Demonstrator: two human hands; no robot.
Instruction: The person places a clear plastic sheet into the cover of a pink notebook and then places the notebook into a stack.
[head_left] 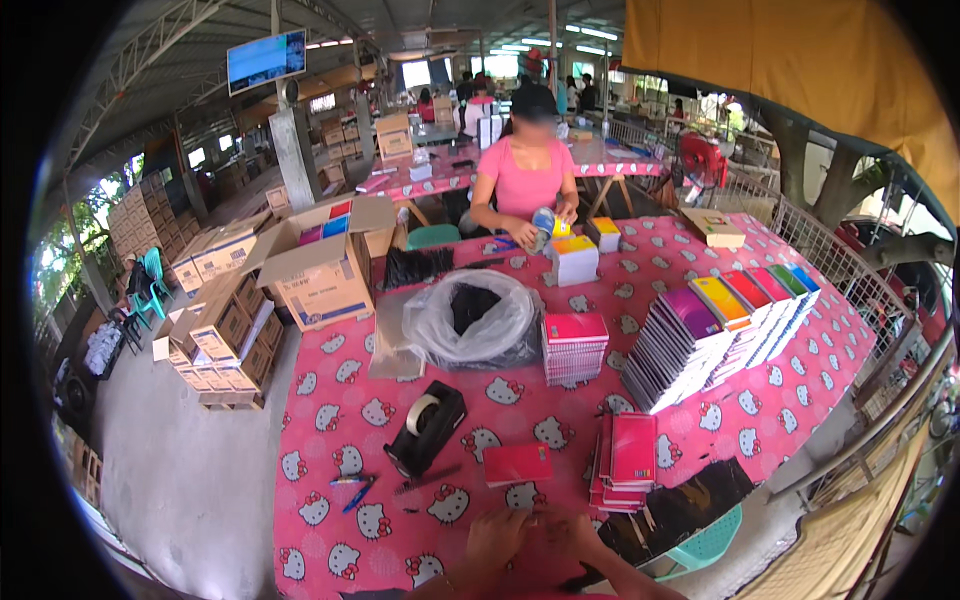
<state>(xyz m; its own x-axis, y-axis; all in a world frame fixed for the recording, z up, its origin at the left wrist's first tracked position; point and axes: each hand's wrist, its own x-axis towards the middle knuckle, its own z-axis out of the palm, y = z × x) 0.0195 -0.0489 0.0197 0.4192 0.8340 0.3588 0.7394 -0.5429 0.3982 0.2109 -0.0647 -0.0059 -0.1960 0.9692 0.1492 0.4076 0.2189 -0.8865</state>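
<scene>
My left hand (497, 535) and my right hand (563, 530) are close together at the near edge of the table. Their fingers are curled and meet between them; what they pinch, if anything, is too small to make out. Just beyond my fingers lies a small red notebook (517, 464), apart from both hands. To the right of it, an uneven stack of red notebooks (633, 450) stands near my right hand. A black tape dispenser (437, 428) with a roll of tape sits to the far left of my hands, and blue pens (357, 494) lie nearer.
A pink patterned cloth covers the table (400, 545). Farther off stand a red notebook stack (575, 340), tall coloured stacks (690, 345), a plastic-lined bin (440, 340) and an open carton (325, 285). A black board (690, 510) lies at right. Opposite, a person (528, 170) handles notebooks.
</scene>
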